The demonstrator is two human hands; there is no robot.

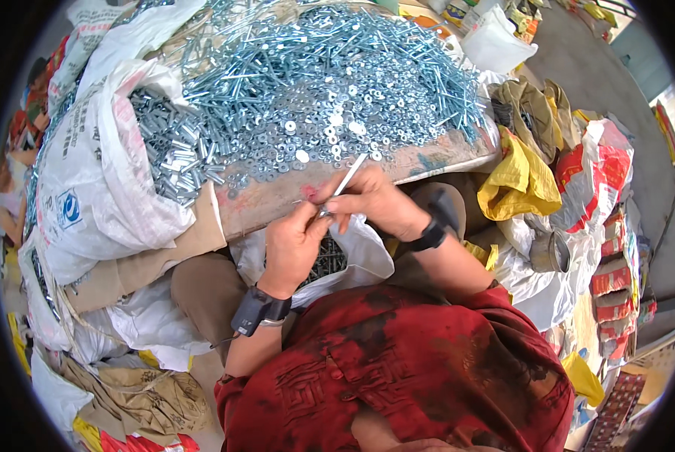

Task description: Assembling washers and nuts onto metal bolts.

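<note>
In my right hand is a slim, bright metal bolt, pinched between thumb and fingers and tilted up to the right. My left hand is closed with thumb and fingertips together at the bolt's lower end, where a small shiny metal part shows; its exact shape is mostly hidden. Both hands meet just in front of the work board. Loose washers are spread on the board beyond them. Below the hands, a white sack stands open between my knees with dark metal pieces inside.
A heap of long bolts covers the back of the board. At left, a white woven sack spills short metal sleeves. On the right are a yellow bag, a metal cup and red-and-white packages.
</note>
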